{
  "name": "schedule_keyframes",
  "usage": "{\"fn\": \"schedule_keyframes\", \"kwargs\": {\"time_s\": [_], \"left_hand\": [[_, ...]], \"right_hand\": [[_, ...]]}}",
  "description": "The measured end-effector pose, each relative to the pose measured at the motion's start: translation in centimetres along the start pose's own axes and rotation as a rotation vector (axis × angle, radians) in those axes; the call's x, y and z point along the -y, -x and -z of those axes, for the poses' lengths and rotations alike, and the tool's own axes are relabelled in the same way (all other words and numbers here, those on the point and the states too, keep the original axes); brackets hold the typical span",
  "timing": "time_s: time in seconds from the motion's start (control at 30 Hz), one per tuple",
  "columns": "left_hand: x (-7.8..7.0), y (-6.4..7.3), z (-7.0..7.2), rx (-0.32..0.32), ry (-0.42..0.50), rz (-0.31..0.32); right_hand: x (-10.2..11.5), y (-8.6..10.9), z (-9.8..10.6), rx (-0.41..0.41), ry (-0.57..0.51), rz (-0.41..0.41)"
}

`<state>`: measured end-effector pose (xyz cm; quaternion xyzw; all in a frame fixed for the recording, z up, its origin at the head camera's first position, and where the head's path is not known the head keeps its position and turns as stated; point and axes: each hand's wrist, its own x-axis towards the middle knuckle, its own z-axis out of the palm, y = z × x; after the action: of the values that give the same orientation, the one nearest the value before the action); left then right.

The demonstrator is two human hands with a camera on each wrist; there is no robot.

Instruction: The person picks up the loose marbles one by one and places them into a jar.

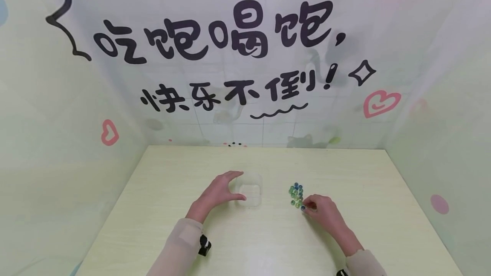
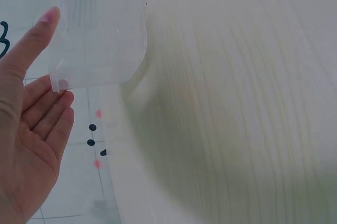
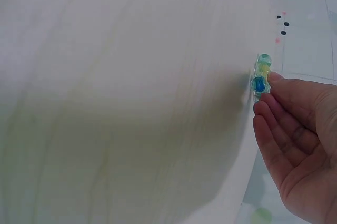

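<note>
A clear plastic box (image 1: 250, 189) stands on the table, open side up. My left hand (image 1: 219, 190) holds its left side, thumb at the near side and fingers at the far side; in the left wrist view the thumb and fingers straddle the box's (image 2: 100, 34) edge. To the right lies a small cluster of green and blue glass marbles (image 1: 296, 192). At its near end my right hand (image 1: 324, 212) pinches a blue marble (image 3: 259, 84) between thumb and index finger. The other right fingers curl loosely below, and part of the cluster is hidden behind in the right wrist view.
The pale wood-grain table (image 1: 245, 242) meets a printed back wall (image 1: 264, 135) and side walls with black lettering and pink hearts. Bare tabletop lies between the box and the marbles.
</note>
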<state>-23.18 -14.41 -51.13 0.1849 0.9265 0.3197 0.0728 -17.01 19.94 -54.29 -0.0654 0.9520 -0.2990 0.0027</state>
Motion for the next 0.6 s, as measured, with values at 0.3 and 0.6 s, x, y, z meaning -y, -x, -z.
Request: {"fn": "schedule_keyframes", "kwargs": {"time_s": [0.3, 0.6], "left_hand": [[-0.1, -0.03, 0.02, 0.006, -0.007, 0.01], [-0.13, -0.01, 0.02, 0.007, -0.006, 0.02]], "right_hand": [[0.0, 0.15, -0.34, -0.023, 0.0, -0.002], [-0.13, 0.3, -0.55, -0.019, -0.006, -0.019]]}}
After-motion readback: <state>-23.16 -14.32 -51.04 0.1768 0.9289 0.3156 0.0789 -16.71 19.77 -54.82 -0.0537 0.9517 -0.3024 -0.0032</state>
